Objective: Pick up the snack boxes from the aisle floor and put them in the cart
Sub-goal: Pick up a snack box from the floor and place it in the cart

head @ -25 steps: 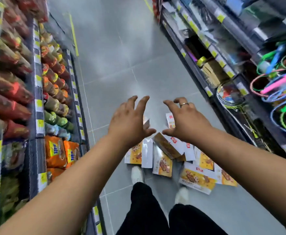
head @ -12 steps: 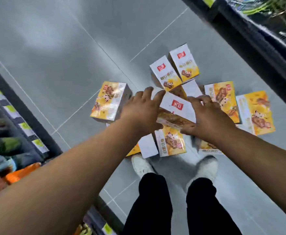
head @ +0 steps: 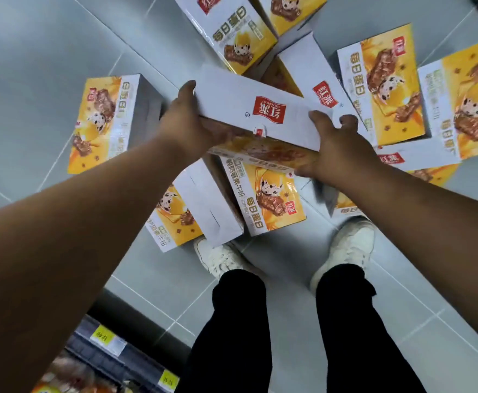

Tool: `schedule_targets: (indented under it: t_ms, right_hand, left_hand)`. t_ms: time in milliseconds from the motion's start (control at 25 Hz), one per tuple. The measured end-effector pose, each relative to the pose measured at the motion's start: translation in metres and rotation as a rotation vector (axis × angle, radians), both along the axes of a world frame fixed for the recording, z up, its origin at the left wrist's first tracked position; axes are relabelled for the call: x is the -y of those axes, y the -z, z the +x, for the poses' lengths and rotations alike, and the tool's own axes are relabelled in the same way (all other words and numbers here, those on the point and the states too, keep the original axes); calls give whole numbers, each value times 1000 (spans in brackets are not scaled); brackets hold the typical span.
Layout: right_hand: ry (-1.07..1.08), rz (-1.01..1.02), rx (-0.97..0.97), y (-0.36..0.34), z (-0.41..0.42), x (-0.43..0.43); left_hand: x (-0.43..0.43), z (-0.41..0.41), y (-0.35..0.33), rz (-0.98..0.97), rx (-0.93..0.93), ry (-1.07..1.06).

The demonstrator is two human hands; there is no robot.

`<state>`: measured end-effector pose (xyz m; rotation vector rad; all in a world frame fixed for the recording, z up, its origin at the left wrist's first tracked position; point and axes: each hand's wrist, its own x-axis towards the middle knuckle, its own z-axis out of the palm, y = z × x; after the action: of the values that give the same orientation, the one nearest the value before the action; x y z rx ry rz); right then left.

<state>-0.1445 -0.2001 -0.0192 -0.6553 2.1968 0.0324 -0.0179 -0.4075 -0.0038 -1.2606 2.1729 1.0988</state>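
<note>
so the snack box (head: 260,114) sits mid-frame, long axis running left-to-right, left grip (head: 186,126) and right grip (head: 337,148) each clamped on a short end, neither nearer

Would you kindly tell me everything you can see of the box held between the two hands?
The box is a long, glossy carton: its white face with a red logo is up, its yellow printed side toward the person. It lies tilted above other boxes. The left hand grips its left end, the right hand its right end. Whether it touches the boxes beneath is unclear.
</note>
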Motion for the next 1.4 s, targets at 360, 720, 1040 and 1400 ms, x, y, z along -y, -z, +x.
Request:
schedule_targets:
  t_ms: [360, 720, 1040, 1400]
  right_hand:
    - [247, -266, -64, 23, 19, -12]
    - [235, -380, -227, -144, -11, -14]
    - [376, -507, -549, -414, -19, -40]
    - [548, -566, -889, -706, 8, -157]
  left_hand:
    - [-12, 8, 18, -25, -110, -122]
    - [-18, -11, -143, -69, -320, -1]
    - [-11, -53, -399, -171, -548, 169]
    - [-105, -92, -704, -326, -829, 524]
